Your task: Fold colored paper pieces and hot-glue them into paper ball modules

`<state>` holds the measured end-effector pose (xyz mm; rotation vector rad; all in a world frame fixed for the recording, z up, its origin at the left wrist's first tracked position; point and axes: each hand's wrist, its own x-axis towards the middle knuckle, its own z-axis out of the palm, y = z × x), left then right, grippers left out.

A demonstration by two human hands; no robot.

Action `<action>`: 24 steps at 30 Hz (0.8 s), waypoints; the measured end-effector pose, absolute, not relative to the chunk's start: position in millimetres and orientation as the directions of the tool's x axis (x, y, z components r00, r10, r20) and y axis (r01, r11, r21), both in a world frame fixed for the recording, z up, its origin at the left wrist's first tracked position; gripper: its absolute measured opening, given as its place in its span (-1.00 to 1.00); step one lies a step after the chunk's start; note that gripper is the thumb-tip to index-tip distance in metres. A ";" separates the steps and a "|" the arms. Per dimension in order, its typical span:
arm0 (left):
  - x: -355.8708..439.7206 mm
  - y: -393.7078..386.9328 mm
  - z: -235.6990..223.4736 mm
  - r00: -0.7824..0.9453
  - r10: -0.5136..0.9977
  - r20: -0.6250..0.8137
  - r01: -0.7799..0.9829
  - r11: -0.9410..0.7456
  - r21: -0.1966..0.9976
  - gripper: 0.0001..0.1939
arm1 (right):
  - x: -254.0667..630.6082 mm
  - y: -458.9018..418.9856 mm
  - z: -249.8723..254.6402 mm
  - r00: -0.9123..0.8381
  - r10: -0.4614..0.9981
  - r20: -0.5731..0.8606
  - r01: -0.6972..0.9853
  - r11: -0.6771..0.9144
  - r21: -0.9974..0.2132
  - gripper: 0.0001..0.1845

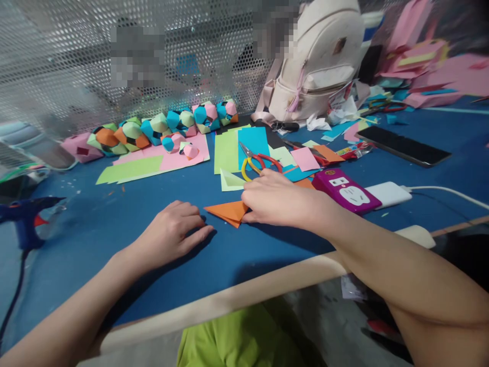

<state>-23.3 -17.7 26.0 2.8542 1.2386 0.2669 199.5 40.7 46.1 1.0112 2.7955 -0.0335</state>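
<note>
A folded orange paper [228, 211], creased into a pointed triangular shape, lies on the blue table with its tip toward the left. My right hand [273, 198] has thumb and fingers closed on its right end, which they hide. Just left of the tip, my left hand [178, 229] rests on the table, fingers loosely bent and thumb apart, holding nothing. Behind the right hand lie scissors [255, 162] with red and yellow handles, on blue and green paper sheets [226, 153]. A pale green folded paper [231, 181] is beside them.
Several colourful paper balls [157, 128] line the perforated metal screen [76, 66]. A glue gun [26, 219] stands at left. On the right are a purple power socket [346, 191] with a white charger [390, 194], a phone [405, 145] and a pale backpack [324, 61].
</note>
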 end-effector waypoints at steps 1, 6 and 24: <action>-23.9 -17.4 25.0 0.670 0.726 0.155 0.722 -0.686 0.089 -0.68 | 199.2 40.9 47.1 -0.753 0.635 -0.172 0.638 0.769 0.044 -0.65; -21.2 -19.2 14.8 0.553 0.779 0.297 0.785 -0.606 0.127 -0.80 | 199.9 43.6 47.0 -0.773 0.615 -0.158 0.616 0.786 0.043 -0.61; -8.9 -9.3 -2.0 0.507 0.772 0.382 0.740 -0.617 0.266 -0.78 | 189.8 31.6 50.0 -0.784 0.618 -0.053 0.620 0.783 -0.044 -0.78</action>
